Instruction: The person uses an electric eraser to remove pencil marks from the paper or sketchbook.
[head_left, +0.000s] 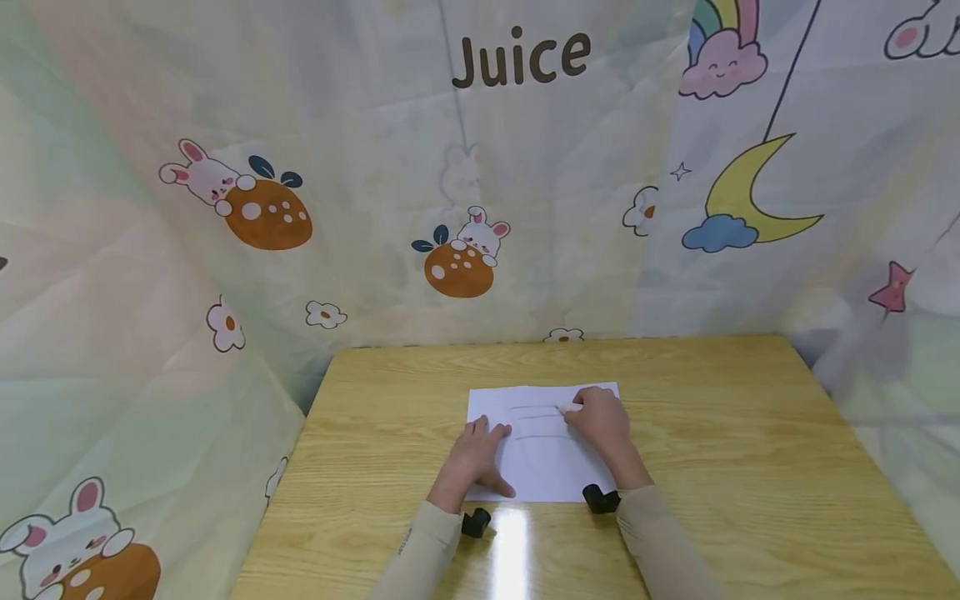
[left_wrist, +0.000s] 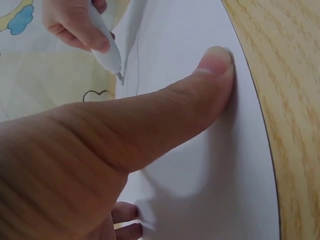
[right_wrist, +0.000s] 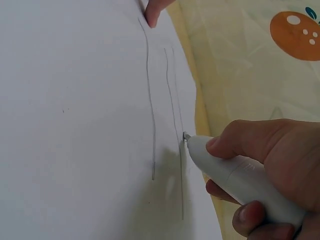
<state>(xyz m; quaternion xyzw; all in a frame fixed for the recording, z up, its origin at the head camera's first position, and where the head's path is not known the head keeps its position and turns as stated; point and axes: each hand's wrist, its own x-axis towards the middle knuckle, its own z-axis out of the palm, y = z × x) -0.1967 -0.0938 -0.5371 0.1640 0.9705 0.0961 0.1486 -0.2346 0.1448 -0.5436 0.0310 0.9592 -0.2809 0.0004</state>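
A white sheet of paper (head_left: 543, 471) lies on the wooden table, with several thin dark lines drawn across its upper part. My right hand (head_left: 603, 421) grips a thick white pen (right_wrist: 235, 175) with a narrow metallic tip. In the right wrist view, that tip touches the paper at the end of a faint line (right_wrist: 178, 95), beside two darker lines. My left hand (head_left: 474, 458) rests on the sheet's left side, its fingers spread. The left wrist view shows its thumb (left_wrist: 190, 95) extended flat on the paper near the edge.
The wooden table (head_left: 375, 467) extends around the sheet on all sides. Behind it and at both sides hangs a printed cloth (head_left: 360, 250) with rabbits, fruit and flowers. Black wrist devices (head_left: 600, 499) sit by both cuffs, low over the paper's near edge.
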